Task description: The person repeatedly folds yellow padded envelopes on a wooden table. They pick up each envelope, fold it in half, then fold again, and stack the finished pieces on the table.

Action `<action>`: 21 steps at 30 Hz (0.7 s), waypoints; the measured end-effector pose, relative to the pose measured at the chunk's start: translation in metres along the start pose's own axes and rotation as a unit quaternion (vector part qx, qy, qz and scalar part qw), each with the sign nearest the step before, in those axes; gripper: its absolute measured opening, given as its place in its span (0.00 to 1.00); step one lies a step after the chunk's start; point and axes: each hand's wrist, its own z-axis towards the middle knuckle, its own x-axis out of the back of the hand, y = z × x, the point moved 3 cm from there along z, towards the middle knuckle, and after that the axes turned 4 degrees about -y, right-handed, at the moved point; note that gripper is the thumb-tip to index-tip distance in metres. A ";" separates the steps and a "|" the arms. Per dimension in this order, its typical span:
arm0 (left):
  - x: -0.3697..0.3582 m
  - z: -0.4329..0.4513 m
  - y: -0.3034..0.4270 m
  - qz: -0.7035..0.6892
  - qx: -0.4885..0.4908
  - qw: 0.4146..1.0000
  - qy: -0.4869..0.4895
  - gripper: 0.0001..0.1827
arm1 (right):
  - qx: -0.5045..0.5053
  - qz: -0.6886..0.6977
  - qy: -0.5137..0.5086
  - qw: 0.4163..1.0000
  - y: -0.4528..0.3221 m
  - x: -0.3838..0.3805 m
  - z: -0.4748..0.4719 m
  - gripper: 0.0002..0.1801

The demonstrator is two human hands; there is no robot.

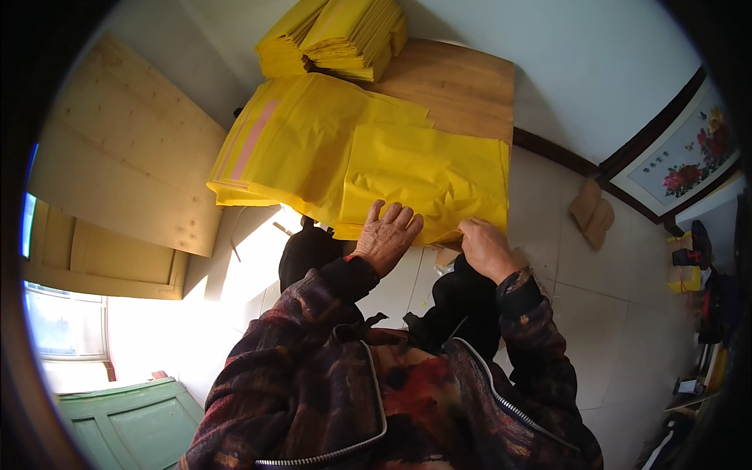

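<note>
A yellow sheet or bag (429,164), creased across its middle, lies in front of me at the near edge of a wooden tabletop (470,82). My left hand (388,235) rests on its near edge, palm down with the fingers spread. Farther right, my right hand (487,247) pinches that same edge between thumb and curled fingers. To the left, partly under the creased piece, spreads a fanned pile of yellow sheets or bags (305,135) with a pink strip (255,138) along the left side. Whether the creased piece is one layer or several I cannot tell.
Thick folded yellow bundles (352,35) stand at the table's back left. A wooden board (129,147) leans at left, above a green panelled piece (147,420). Brown scraps (592,214) lie on the tiled floor (599,329) at right, near a framed flower picture (681,153).
</note>
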 end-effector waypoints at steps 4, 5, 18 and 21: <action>0.000 0.004 0.001 -0.005 0.003 1.000 -0.001 0.16 | 0.000 0.074 -0.027 0.997 0.011 0.003 0.008 0.07; -0.002 0.005 -0.002 -0.013 0.010 1.000 -0.021 0.15 | -0.018 0.082 -0.063 0.995 0.015 0.001 0.009 0.08; 0.013 0.045 -0.037 -0.045 0.001 0.961 -0.272 0.14 | -0.089 0.084 -0.170 0.978 0.025 0.007 0.028 0.19; 0.025 0.034 -0.010 -0.069 0.029 0.991 -0.111 0.38 | -0.098 0.087 -0.153 0.980 0.029 0.003 0.030 0.18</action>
